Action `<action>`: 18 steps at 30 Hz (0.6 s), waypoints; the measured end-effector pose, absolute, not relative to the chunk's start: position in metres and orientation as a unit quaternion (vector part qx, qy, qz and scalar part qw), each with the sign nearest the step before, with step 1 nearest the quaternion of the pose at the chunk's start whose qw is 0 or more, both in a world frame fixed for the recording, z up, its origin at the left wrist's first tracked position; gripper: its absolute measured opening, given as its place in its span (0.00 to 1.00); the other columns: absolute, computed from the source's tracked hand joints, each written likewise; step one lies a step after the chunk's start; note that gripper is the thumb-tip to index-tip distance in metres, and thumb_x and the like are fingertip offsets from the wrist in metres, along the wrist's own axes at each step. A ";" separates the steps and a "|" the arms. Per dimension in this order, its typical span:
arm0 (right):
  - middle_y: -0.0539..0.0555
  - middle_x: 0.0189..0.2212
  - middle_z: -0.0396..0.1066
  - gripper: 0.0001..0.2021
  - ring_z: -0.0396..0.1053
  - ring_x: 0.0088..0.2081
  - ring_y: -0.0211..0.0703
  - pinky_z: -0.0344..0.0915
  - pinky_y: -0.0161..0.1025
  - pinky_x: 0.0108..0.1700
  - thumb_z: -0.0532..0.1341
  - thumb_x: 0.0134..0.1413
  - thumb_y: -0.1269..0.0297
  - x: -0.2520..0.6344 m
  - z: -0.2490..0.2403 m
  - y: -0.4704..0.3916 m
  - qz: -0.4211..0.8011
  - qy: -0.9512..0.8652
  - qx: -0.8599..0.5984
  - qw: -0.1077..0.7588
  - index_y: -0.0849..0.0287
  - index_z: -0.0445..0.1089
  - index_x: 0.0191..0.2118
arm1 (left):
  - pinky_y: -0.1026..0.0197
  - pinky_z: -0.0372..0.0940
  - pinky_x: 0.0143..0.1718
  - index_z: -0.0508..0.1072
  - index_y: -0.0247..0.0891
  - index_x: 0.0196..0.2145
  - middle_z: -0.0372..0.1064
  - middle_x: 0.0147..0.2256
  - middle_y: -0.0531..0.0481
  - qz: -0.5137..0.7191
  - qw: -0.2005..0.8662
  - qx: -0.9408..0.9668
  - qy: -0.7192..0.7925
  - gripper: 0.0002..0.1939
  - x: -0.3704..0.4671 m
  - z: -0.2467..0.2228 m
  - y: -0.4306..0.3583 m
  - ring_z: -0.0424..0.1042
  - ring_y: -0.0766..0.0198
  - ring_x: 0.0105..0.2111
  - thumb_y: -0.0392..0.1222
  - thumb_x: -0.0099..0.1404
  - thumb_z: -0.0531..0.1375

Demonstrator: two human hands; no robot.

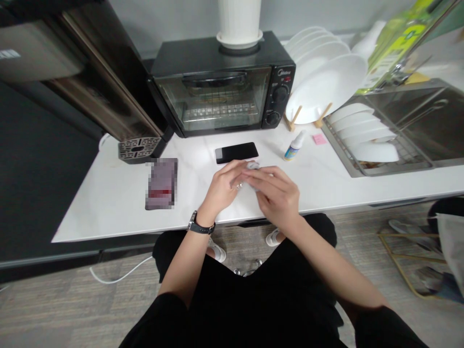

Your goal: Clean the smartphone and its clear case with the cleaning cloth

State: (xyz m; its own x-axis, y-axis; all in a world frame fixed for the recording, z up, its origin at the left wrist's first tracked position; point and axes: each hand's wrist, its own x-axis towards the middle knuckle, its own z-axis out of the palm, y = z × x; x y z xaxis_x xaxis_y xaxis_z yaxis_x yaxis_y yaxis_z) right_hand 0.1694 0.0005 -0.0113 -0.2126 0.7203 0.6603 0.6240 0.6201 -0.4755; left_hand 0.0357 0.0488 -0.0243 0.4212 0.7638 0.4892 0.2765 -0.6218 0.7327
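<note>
My left hand (225,186), with a black-strapped watch on the wrist, and my right hand (277,193) meet above the front of the white counter (116,212). Between their closed fingers is a small crumpled grey-white piece (253,165), like a cloth or tissue, mostly covered by the fingers. Something small and shiny shows at my left fingers; whether it is a ring or part of a held thing I cannot tell. Just behind the hands lies a black-screened phone (236,152). A small spray bottle (295,146) with a white top and blue-yellow label stands to their right.
Behind is a black toaster oven (217,101) carrying a white pot (239,21). A drinks machine (108,72) and a pixelated phone-like slab (161,184) are left. Plates (329,87) in a rack, a pink note (319,139) and the sink (427,125) are right.
</note>
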 end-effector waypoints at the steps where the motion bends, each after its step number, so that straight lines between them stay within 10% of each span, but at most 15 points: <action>1: 0.45 0.42 0.60 0.20 0.57 0.41 0.40 0.60 0.41 0.43 0.49 0.44 0.78 0.165 -0.011 -0.004 0.053 -0.786 -0.424 0.446 0.51 0.58 0.43 | 0.57 0.59 0.41 0.60 0.47 0.41 0.59 0.41 0.53 0.424 0.287 0.794 0.328 0.15 0.035 -0.024 0.048 0.60 0.63 0.40 0.38 0.54 0.48; 18: 0.43 0.42 0.58 0.20 0.57 0.42 0.41 0.61 0.42 0.43 0.49 0.44 0.77 0.172 -0.012 0.003 0.051 -0.777 -0.436 0.451 0.48 0.57 0.43 | 0.58 0.59 0.41 0.60 0.45 0.42 0.60 0.40 0.50 0.430 0.288 0.787 0.335 0.15 0.036 -0.022 0.047 0.60 0.63 0.40 0.38 0.56 0.47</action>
State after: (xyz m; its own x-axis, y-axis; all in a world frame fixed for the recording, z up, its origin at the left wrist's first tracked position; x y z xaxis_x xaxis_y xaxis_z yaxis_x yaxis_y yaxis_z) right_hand 0.1718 0.0034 -0.0124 -0.2122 0.7240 0.6564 0.6324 0.6138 -0.4726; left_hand 0.0363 0.0471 -0.0223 0.4056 0.7757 0.4835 0.2796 -0.6089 0.7423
